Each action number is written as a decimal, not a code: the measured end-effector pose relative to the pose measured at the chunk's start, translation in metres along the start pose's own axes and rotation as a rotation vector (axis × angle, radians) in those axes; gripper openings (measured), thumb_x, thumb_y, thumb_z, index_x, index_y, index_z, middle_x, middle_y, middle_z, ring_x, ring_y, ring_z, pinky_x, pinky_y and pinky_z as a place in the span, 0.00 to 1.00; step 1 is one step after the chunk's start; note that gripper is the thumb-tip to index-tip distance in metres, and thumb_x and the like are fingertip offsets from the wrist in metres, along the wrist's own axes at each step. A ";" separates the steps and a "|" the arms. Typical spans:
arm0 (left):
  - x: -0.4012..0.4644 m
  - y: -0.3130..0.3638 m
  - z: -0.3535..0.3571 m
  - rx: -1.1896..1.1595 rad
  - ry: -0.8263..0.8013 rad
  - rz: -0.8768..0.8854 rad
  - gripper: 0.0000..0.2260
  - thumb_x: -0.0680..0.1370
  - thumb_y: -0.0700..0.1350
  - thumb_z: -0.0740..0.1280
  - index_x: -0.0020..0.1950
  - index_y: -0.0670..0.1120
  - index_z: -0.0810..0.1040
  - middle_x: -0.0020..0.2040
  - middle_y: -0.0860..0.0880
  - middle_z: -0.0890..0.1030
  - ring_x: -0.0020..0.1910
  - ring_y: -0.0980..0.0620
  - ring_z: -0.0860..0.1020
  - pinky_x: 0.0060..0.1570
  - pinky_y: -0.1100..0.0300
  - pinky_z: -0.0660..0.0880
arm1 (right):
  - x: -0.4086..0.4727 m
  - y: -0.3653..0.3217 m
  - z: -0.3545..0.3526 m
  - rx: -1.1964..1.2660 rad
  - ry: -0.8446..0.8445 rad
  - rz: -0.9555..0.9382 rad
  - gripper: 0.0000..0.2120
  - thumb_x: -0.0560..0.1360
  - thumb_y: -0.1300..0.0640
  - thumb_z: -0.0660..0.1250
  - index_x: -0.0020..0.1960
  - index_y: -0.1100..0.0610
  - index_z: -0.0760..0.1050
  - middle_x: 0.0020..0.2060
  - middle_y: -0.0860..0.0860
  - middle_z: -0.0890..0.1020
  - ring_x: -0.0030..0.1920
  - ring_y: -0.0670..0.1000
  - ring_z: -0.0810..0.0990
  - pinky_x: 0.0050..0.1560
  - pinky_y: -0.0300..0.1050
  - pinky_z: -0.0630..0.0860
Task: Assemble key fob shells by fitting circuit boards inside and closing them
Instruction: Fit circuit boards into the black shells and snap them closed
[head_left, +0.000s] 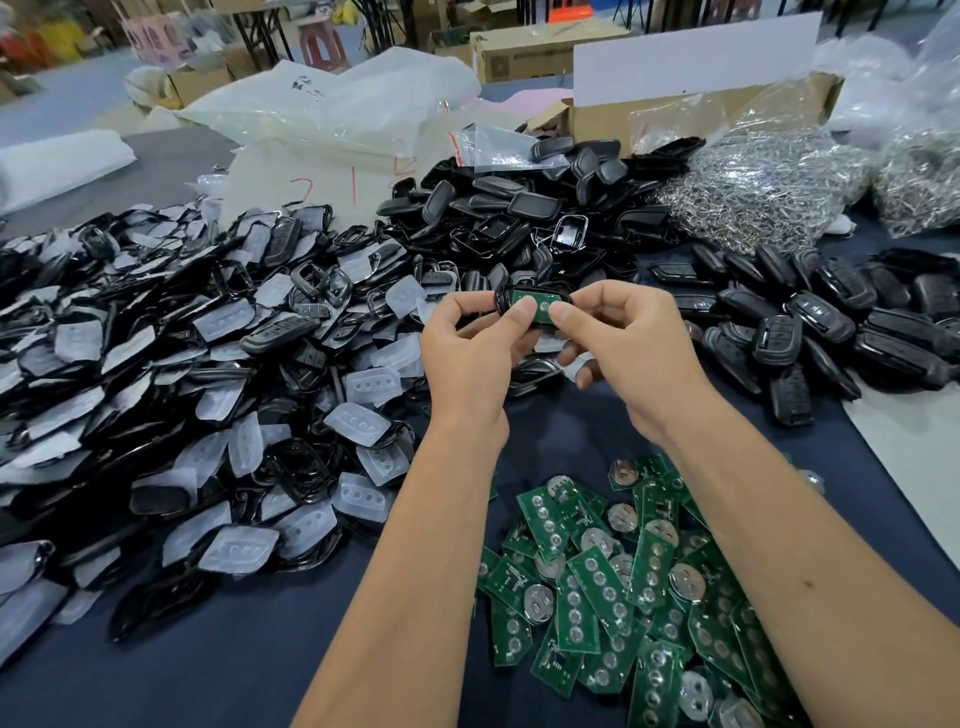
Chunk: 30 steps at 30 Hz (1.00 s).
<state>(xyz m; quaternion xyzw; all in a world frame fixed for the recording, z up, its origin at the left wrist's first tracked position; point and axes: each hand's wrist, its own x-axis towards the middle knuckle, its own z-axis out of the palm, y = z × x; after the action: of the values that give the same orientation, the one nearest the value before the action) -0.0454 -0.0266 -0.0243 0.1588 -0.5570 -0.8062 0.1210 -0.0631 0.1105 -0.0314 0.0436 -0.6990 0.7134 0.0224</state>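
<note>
A black key fob shell (503, 301) is held up above the table between both hands, with a green circuit board (535, 302) lying inside it. My left hand (467, 348) grips the shell's left end, thumb pressing on the board. My right hand (623, 343) pinches the right end, its thumb tip also on the board. A heap of loose green circuit boards (618, 587) with round battery clips lies on the dark blue table near me, under my right forearm.
A big pile of black front shells with translucent rubber button pads (197, 374) fills the left. Black back shells (524, 218) are heaped at centre back, closed black fobs (831, 322) at right. Bags of metal key rings (769, 187), plastic bags and a cardboard box (675, 104) stand behind.
</note>
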 end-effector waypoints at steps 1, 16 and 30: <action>0.000 0.000 0.000 -0.018 -0.007 -0.019 0.10 0.75 0.35 0.77 0.49 0.45 0.77 0.43 0.44 0.82 0.35 0.53 0.84 0.42 0.62 0.81 | 0.000 0.000 -0.001 0.019 0.000 0.003 0.05 0.78 0.60 0.76 0.46 0.60 0.81 0.35 0.55 0.82 0.31 0.50 0.80 0.26 0.41 0.75; 0.005 -0.007 0.000 0.059 -0.001 -0.014 0.10 0.76 0.34 0.75 0.46 0.44 0.74 0.35 0.51 0.80 0.31 0.56 0.81 0.42 0.61 0.81 | -0.001 -0.005 -0.004 0.182 -0.055 0.094 0.06 0.83 0.64 0.67 0.54 0.65 0.82 0.48 0.66 0.85 0.39 0.55 0.86 0.31 0.41 0.80; -0.002 -0.002 0.002 0.197 -0.020 0.104 0.13 0.76 0.35 0.74 0.43 0.46 0.71 0.32 0.48 0.78 0.31 0.50 0.79 0.38 0.56 0.79 | -0.005 -0.002 0.007 0.005 0.055 -0.099 0.04 0.77 0.66 0.74 0.48 0.59 0.82 0.35 0.53 0.87 0.32 0.54 0.86 0.35 0.43 0.82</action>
<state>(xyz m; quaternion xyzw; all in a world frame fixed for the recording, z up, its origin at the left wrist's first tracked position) -0.0443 -0.0234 -0.0256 0.1329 -0.6422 -0.7417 0.1407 -0.0574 0.1041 -0.0301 0.0583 -0.6933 0.7141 0.0766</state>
